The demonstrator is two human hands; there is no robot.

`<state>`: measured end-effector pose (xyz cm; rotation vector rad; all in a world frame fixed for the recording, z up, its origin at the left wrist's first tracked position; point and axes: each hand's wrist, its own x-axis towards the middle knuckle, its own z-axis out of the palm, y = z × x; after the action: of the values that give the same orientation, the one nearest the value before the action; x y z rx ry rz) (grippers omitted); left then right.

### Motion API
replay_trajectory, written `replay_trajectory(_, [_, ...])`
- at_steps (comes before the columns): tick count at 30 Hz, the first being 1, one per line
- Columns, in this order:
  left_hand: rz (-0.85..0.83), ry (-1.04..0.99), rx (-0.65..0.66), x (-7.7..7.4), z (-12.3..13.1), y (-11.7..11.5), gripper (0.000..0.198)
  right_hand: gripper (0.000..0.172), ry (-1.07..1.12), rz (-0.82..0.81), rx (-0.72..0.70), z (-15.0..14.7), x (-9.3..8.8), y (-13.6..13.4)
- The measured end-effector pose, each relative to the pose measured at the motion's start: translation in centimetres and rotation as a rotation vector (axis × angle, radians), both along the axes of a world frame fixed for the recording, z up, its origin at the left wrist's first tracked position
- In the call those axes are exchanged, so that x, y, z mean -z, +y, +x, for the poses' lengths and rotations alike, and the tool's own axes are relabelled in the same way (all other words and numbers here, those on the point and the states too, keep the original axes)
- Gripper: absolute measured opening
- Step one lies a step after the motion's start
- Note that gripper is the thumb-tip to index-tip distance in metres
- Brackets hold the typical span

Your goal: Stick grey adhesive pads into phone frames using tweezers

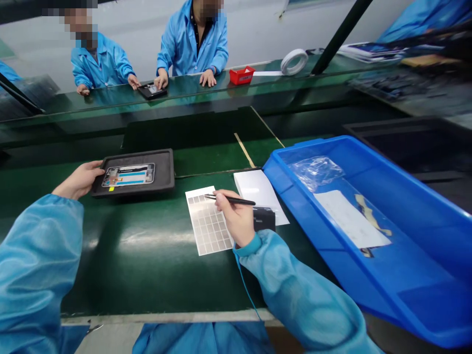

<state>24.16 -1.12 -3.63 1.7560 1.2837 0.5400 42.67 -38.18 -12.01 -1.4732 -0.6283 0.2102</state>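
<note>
My left hand (81, 180) grips the left edge of a black tray (164, 169), thumb over the rim. In the tray lies an open phone housing (129, 175) with blue strips and a small yellow tab at its lower left. My right hand (238, 216) is closed around black tweezers (239, 200), their tips pointing left over the upper part of a sticker sheet (208, 223). The sheet carries rows of greyish rectangular labels; whether the tips touch one is too small to tell. Just right of that hand lies a black item (264, 219), partly hidden, on white paper (254, 184).
A large blue bin (309, 233) on the right holds a clear plastic bag (317, 172) and a white sheet (350, 219). Two people in blue coats work across the bench, near a red box (241, 75) and a white tape roll (295, 62). A blue cord runs from my right wrist.
</note>
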Motion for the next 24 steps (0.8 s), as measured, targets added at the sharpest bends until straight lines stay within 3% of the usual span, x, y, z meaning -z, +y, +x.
replay_trajectory(4, [-0.340, 0.060, 0.291, -1.0, 0.3, -1.3, 0.047, 0.027, 0.014, 0.006, 0.071, 0.8, -1.3, -0.6])
replay_trajectory(8, [-0.414, 0.165, 0.656, -0.7, 3.1, -4.8, 0.053, 0.021, -0.016, 0.000, 0.033, 1.7, -2.2, -1.1])
replay_trajectory(10, [-0.296, 0.340, 0.884, -0.1, 4.9, -6.7, 0.049, 0.020, -0.056, -0.045, -0.013, 2.4, -1.9, -1.3])
replay_trajectory(12, [-0.073, 0.500, 1.061, 0.6, 6.6, -8.6, 0.050, 0.022, -0.066, -0.110, -0.071, 3.2, -1.1, -1.4])
replay_trajectory(14, [0.248, 0.564, 1.126, 1.5, 8.1, -10.6, 0.050, 0.026, -0.041, -0.163, -0.128, 4.0, -0.1, -1.5])
replay_trajectory(17, [0.668, 0.441, 1.165, 3.1, 10.1, -14.7, 0.042, 0.029, -0.025, -0.230, -0.173, 5.1, 1.5, -1.7])
replay_trajectory(21, [0.818, 0.277, 1.290, 5.5, 11.7, -20.2, 0.029, 0.028, -0.058, -0.277, -0.179, 6.1, 2.8, -1.9])
replay_trajectory(24, [0.847, 0.305, 1.306, 7.1, 11.9, -22.0, 0.038, 0.028, -0.083, -0.317, -0.189, 6.6, 3.2, -2.1])
